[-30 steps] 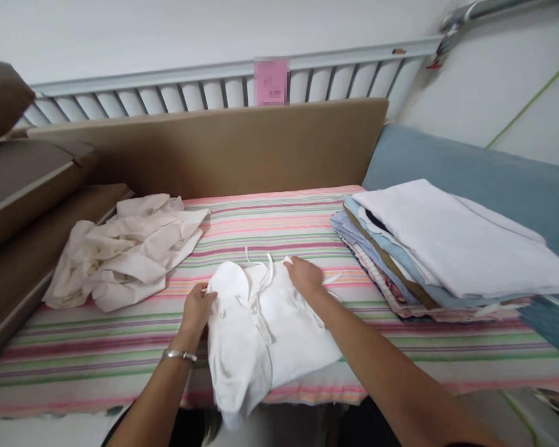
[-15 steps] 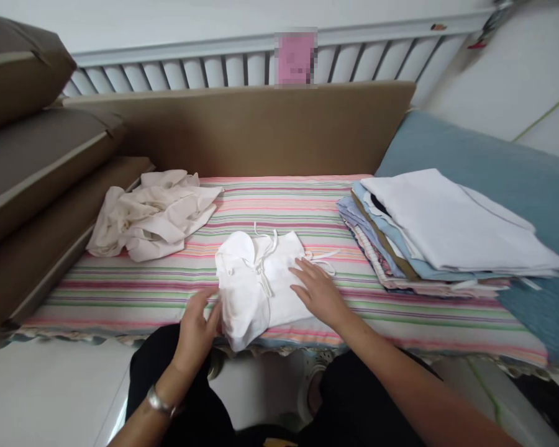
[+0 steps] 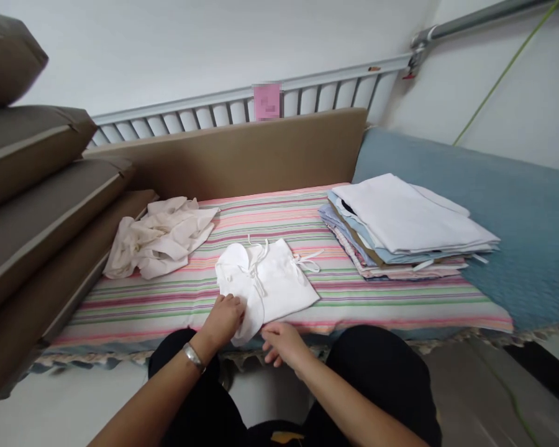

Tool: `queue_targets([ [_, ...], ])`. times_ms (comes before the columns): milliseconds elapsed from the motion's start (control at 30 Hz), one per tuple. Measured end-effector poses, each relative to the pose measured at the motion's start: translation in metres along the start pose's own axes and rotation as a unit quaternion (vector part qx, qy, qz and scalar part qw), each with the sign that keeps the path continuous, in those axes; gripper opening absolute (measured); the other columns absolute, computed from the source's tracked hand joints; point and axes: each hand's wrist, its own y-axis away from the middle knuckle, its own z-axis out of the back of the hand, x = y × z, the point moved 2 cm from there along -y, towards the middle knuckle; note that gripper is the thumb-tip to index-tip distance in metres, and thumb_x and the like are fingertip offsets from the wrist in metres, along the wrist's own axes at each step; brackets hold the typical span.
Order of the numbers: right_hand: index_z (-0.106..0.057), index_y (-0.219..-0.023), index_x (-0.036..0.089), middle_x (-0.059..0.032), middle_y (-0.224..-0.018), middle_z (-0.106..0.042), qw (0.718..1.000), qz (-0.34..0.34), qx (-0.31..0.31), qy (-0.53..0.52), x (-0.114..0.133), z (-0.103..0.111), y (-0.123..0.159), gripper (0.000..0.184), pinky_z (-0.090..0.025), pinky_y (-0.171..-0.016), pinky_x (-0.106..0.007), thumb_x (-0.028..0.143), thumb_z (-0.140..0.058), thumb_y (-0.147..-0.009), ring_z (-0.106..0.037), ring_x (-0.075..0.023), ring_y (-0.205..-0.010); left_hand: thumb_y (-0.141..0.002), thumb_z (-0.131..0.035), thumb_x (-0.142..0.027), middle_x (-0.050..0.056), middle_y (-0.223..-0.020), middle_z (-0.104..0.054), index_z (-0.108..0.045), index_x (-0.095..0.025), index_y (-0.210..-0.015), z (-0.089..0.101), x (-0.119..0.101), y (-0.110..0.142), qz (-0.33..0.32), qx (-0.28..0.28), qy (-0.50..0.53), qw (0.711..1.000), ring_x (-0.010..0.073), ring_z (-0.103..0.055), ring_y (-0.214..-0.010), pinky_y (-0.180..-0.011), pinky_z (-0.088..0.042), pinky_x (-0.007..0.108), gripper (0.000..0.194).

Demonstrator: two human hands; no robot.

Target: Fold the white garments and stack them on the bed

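Note:
A folded white garment [image 3: 284, 279] with thin cloth ties lies at the front of the striped sheet, its rounded flap folded across the left part and drooping at the front edge. My left hand [image 3: 223, 316] rests on the flap's lower left, fingers bent and closed on the cloth; the fingertips are partly hidden. Just off the garment's front edge, my right hand [image 3: 284, 346] hangs with loosely curled fingers apart from the thumb. I see nothing held in it. A silver bracelet [image 3: 194, 358] circles my left wrist.
The striped sheet [image 3: 270, 214] covers the bed. A crumpled cream cloth [image 3: 163, 236] lies at left by stacked brown cushions [image 3: 32, 186]. Folded clothes [image 3: 414, 217] are piled at right before a blue cover [image 3: 447, 167]. A brown board [image 3: 242, 155] stands along the back.
My left hand has moved onto the flap and closed on its cloth. My right hand has left the garment's right side and come down to the front edge. The view has shifted.

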Motion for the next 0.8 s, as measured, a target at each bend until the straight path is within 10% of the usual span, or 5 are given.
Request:
queue_targets([
  [333, -0.050, -0.077, 0.017, 0.0031, -0.063, -0.061, 0.972, 0.005, 0.048, -0.231, -0.001, -0.028, -0.001, 0.025, -0.035, -0.040, -0.015, 0.036, -0.065, -0.070, -0.050, -0.0045, -0.043, -0.076, -0.049, -0.026, 0.003, -0.076, -0.064, -0.062, -0.020, -0.081, 0.030, 0.015, -0.009, 0.009, 0.001, 0.151, 0.988, 0.0164, -0.054, -0.069, -0.065, -0.038, 0.026, 0.014],
  [800, -0.046, -0.075, 0.019, 0.0056, -0.055, -0.057, 0.978, 0.100, -0.102, -0.153, 0.027, -0.013, -0.002, 0.029, -0.041, -0.037, -0.021, 0.045, -0.058, -0.072, -0.052, -0.0092, -0.037, -0.072, -0.046, -0.024, -0.002, -0.066, -0.056, -0.060, -0.017, -0.087, 0.067, 0.009, -0.026, 0.026, 0.009, 0.247, 0.969, 0.0107, -0.047, -0.055, -0.052, -0.035, 0.022, 0.022],
])
